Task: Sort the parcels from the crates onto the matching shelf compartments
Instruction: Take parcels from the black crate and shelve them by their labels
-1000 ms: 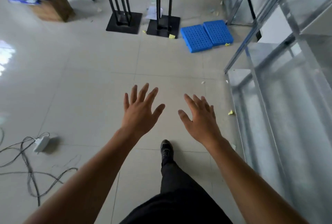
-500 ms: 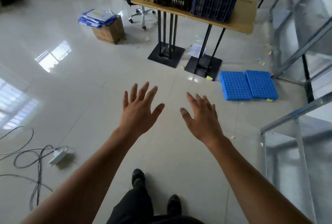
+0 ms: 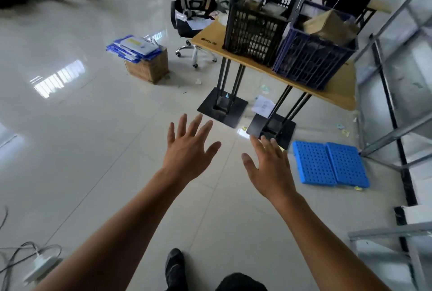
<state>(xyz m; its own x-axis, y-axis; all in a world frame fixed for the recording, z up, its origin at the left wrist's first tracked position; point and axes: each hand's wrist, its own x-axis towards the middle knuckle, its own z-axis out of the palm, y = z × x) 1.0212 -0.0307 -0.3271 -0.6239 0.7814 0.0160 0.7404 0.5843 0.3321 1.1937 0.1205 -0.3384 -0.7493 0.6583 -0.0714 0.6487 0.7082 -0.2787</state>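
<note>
Fingers (image 3: 181, 127) spread straight on both hands, nothing held. Parcels (image 3: 327, 25) sit in blue crate (image 3: 308, 61) and black crate (image 3: 254, 26), side by side on table (image 3: 339, 94) ahead, well apart from my hands. Shelf (image 3: 388, 232) at right. Left hand (image 3: 189, 150), right hand (image 3: 271, 169) palms down, arms outstretched: I judge ready for next pick.

Glossy tiled floor (image 3: 105, 127); perforated plastic crates (image 3: 257, 26); wood-topped table (image 3: 339, 96); metal shelving (image 3: 397, 131).
</note>
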